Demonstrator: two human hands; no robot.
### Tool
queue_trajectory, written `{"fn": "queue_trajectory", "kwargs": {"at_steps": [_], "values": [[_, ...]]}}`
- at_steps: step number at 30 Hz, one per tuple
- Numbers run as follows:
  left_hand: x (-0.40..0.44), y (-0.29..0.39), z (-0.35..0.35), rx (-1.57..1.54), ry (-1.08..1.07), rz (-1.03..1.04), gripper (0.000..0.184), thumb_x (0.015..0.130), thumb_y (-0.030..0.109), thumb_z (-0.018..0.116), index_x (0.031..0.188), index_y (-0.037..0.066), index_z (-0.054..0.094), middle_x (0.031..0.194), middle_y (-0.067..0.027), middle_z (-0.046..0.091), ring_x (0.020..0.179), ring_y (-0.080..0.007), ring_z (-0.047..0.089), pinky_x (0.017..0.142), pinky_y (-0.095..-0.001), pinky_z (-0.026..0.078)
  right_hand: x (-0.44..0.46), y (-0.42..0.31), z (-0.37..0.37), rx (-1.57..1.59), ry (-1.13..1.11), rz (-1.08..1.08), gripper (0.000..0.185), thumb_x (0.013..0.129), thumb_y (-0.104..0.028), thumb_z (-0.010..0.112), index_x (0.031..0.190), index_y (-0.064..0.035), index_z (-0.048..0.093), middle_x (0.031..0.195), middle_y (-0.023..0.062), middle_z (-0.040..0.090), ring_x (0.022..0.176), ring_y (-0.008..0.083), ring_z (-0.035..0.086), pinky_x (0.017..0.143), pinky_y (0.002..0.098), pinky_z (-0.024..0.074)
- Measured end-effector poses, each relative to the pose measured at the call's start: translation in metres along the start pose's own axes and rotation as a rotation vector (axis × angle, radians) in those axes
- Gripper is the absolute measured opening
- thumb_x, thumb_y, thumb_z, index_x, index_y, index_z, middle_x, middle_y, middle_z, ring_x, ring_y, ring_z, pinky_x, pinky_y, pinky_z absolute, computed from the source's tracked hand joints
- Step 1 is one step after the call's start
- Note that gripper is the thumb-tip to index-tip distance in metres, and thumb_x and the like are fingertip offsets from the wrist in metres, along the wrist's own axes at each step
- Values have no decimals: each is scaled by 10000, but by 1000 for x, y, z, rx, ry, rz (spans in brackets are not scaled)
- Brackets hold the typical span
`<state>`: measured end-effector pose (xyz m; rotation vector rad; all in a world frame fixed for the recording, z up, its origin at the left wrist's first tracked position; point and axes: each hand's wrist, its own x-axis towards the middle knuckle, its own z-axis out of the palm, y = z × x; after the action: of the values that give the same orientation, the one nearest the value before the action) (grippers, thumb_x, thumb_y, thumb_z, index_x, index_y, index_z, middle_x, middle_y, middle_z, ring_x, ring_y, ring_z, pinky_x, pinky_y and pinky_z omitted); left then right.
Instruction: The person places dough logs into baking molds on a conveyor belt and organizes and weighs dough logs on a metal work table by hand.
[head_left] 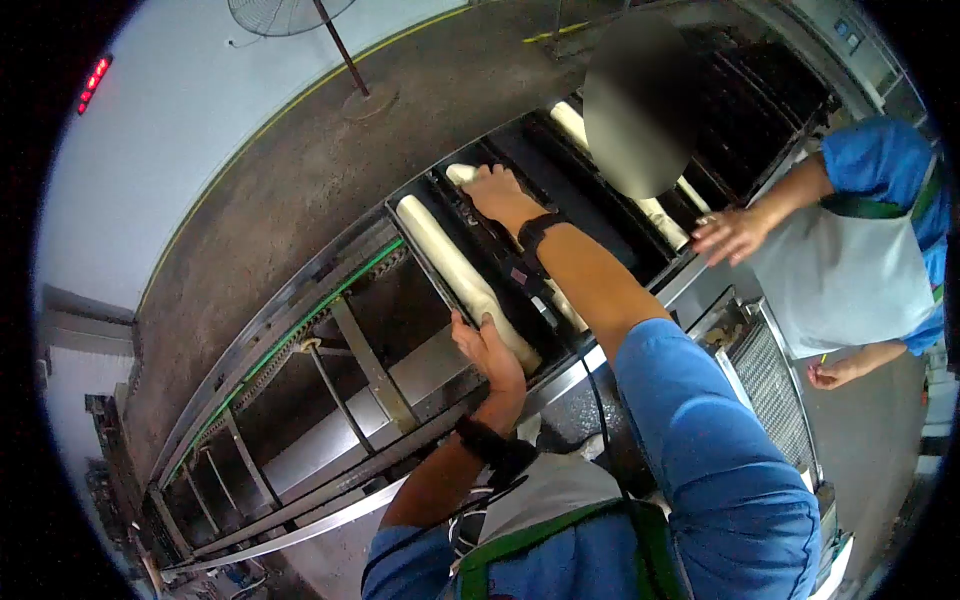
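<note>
A long pale dough roll [450,262] lies in the leftmost trough of a dark pan [590,215]. My left hand [490,355] is at the near part of this roll, thumb on the dough and fingers bent along its left side by the pan wall. Stretched across the pan, my right hand [497,197] has its fingers curled over the far end of a second dough roll [460,174]. My forearm hides much of that second roll. Farther right, another pale roll [568,125] lies in a trough, partly covered by a blurred patch.
The pan sits on a conveyor frame [375,365] with crossbars and a green-edged rail. A co-worker's hand [730,235] is over the pan's right side. A perforated metal tray [775,385] stands beside the co-worker. A black cable [600,410] hangs near my right arm.
</note>
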<state>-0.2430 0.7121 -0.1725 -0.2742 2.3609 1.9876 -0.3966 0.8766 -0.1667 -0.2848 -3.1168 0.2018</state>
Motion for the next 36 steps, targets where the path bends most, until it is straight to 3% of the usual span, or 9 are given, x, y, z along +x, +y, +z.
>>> {"fn": "queue_trajectory", "kwargs": {"at_steps": [4, 6, 10, 12, 16, 18, 22, 28, 36], "values": [[-2, 7, -1, 99, -40, 46, 481, 774, 195, 411, 1169, -25, 249, 1143, -186, 301, 1058, -297, 267, 893, -347, 195, 9, 1, 4, 373, -23, 285, 319, 783, -162, 368, 1097, -179, 421, 996, 165, 436, 940, 321, 424, 738, 394, 387], [-1, 8, 1, 125, -16, 69, 482, 773, 197, 410, 1167, -27, 249, 1142, -196, 301, 1051, -304, 272, 890, -346, 199, -1, 18, -6, 491, -217, 5, 353, 794, -225, 373, 1134, -131, 368, 1040, 190, 416, 960, 321, 419, 784, 381, 364], [-1, 15, 4, 111, -38, 9, 500, 765, 226, 412, 1161, -36, 258, 1132, -202, 312, 1042, -312, 283, 882, -351, 208, -65, 22, 36, 827, 200, -105, 482, 783, -381, 388, 1132, -53, 330, 1059, 248, 401, 967, 340, 422, 832, 369, 321], [9, -10, 7, 82, 17, 60, 504, 758, 236, 415, 1154, -44, 282, 1111, -224, 332, 1015, -323, 324, 864, -352, 246, -118, 19, 5, 767, -223, 82, 559, 771, -427, 386, 1152, -34, 273, 1015, 255, 434, 946, 354, 433, 821, 373, 331], [31, -37, 16, -226, -74, 30, 475, 752, 169, 435, 1144, -57, 291, 1076, -220, 393, 943, -290, 424, 821, -354, 329, -206, 15, -32, 484, -440, 381, 554, 749, -445, 417, 1117, -49, 294, 894, 226, 505, 820, 345, 508, 690, 392, 406], [16, -23, 15, -138, 16, 41, 415, 752, 137, 436, 1100, -63, 330, 1001, -193, 450, 856, -258, 473, 757, -367, 385, -230, 14, -28, 393, -360, 314, 515, 736, -403, 462, 1078, -42, 331, 878, 209, 511, 784, 329, 523, 647, 392, 418], [27, -34, 23, -308, -310, -23, 290, 757, 155, 442, 996, -9, 428, 913, -146, 480, 707, -218, 494, 617, -402, 430, -294, 23, -27, 444, 380, 141, 452, 731, -342, 490, 1057, -43, 393, 888, 159, 502, 835, 312, 494, 691, 386, 399], [40, -36, 12, -113, -356, 62, 294, 761, 181, 432, 984, -12, 434, 906, -139, 481, 724, -222, 491, 630, -393, 421, -493, 96, 2, 456, 93, 614, 400, 701, -266, 537, 1037, -80, 427, 888, 156, 511, 836, 319, 498, 690, 400, 409], [39, -34, 22, 19, -398, 109, 307, 767, 216, 418, 967, -17, 441, 897, -130, 482, 748, -227, 488, 647, -381, 408, -782, 106, 40, 570, 187, 1531, 410, 742, -279, 498, 1070, -44, 424, 877, 163, 548, 842, 308, 512, 734, 346, 403]]}}
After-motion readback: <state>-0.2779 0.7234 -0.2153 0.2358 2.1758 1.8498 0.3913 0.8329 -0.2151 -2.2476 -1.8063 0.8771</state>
